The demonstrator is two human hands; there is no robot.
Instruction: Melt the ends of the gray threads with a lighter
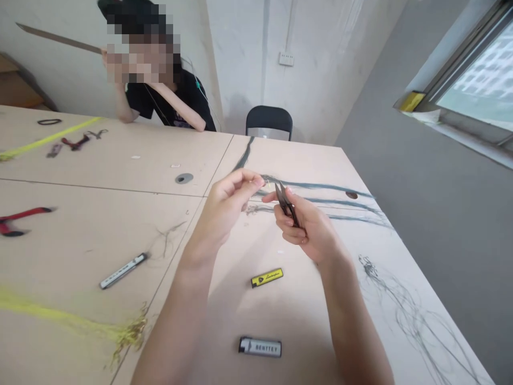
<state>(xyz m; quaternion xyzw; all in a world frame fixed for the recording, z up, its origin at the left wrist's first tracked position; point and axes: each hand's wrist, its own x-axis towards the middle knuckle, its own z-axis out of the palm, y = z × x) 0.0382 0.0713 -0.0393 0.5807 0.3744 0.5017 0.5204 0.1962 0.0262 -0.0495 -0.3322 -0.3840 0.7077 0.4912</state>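
Head view: the right hand (308,230) is clamped around small black steel thread snips (286,204), their tips pointing far and left, above the pale wooden surface (296,315). Just beside them, the left hand (224,214) pinches its fingertips together; whether it holds a strand is too fine to tell. Long thin dark grey fibres (320,187) lie far right; a yellow rectangular lighter (266,277) and a silver-and-black rectangular lighter (260,347) lie near.

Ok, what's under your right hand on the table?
Under the right hand, which holds black thread snips, dark fibres cross the tabletop; whatever lies directly beneath the palm is covered.
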